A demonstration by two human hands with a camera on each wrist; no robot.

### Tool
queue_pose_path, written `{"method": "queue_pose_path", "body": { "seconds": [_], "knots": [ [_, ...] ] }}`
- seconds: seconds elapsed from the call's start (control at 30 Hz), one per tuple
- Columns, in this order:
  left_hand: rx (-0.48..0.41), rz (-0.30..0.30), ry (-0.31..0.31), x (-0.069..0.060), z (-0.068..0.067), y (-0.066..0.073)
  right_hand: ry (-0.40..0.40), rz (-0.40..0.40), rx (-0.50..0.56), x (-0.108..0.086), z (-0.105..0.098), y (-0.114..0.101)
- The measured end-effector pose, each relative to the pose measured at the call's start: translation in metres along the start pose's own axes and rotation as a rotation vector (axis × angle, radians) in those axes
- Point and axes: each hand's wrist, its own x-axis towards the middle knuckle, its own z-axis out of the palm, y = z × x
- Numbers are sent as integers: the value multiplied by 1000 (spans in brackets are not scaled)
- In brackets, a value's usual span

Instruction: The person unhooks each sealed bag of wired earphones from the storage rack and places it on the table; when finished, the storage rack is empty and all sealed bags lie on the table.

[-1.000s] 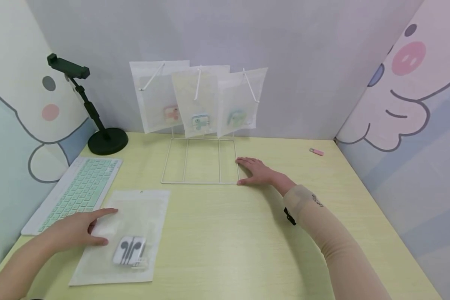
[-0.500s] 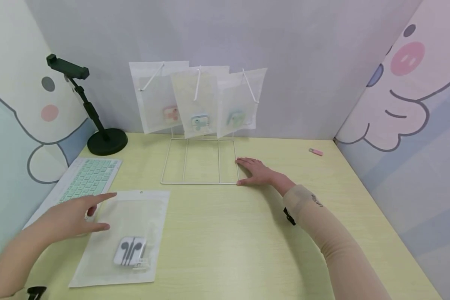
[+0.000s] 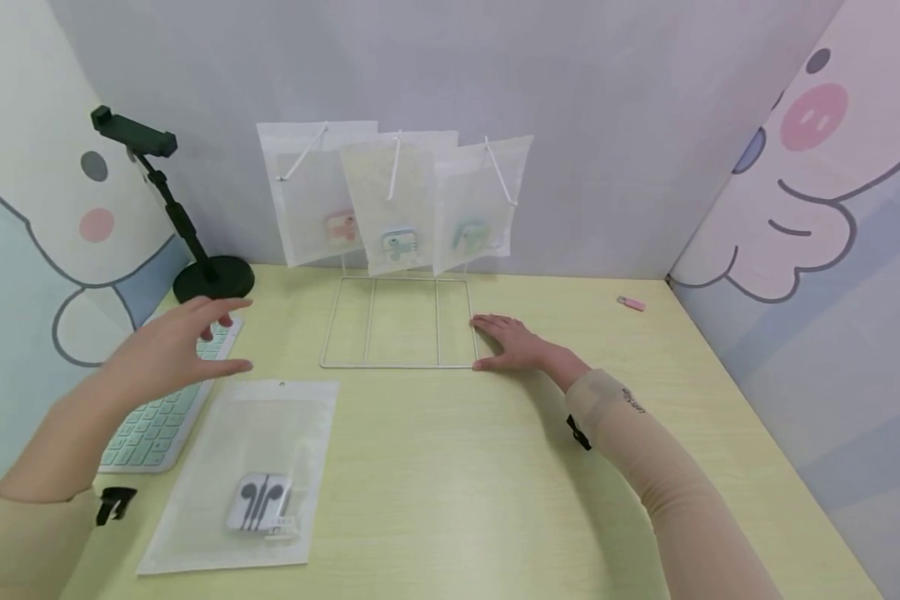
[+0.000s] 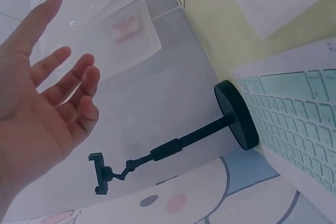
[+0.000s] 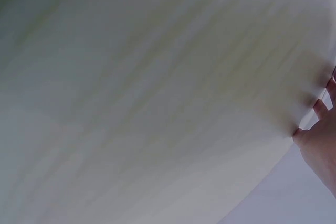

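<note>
My left hand [image 3: 168,350] is in the air over the keyboard [image 3: 142,437], thumb and index finger spread, holding nothing. In the left wrist view, its fingers [image 4: 81,77] are loosely bent and the palm shows. Flat on the table near it lies a white zip bag [image 3: 262,425] with a flat white earphone case inside. My right hand [image 3: 513,343] rests at the right side of a white wire display rack [image 3: 390,366], its fingertips and thumb touching the base wire. Three bags hang on the rack's hooks: one with a pink item [image 3: 307,221], one blue [image 3: 375,200], one green [image 3: 465,196].
A black phone stand [image 3: 213,279] stands behind the keyboard at the back left. On the right of the table lies a small pink USB stick [image 3: 632,303]. Walls enclose the table at the back and both sides.
My left hand has lifted off the flat bag and moved forward and up, over the keyboard's far end. The right hand stays at the rack. The bags have not visibly moved.
</note>
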Motion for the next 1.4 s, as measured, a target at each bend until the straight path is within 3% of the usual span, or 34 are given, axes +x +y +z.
{"method": "queue_pose_path", "body": {
  "seconds": [0.63, 0.83, 1.1, 1.4],
  "knots": [
    [-341, -110, 342, 105, 5, -9, 1, 2, 5, 1, -1, 1],
    [-409, -100, 431, 135, 13, -17, -12, 4, -4, 2, 1, 2],
    [-519, -145, 452, 160, 14, -26, -4, -5, -5, 3, 3, 4],
    [-675, -183, 415, 178, 14, -39, 4, -8, -3, 2, 2, 3]
  ]
}}
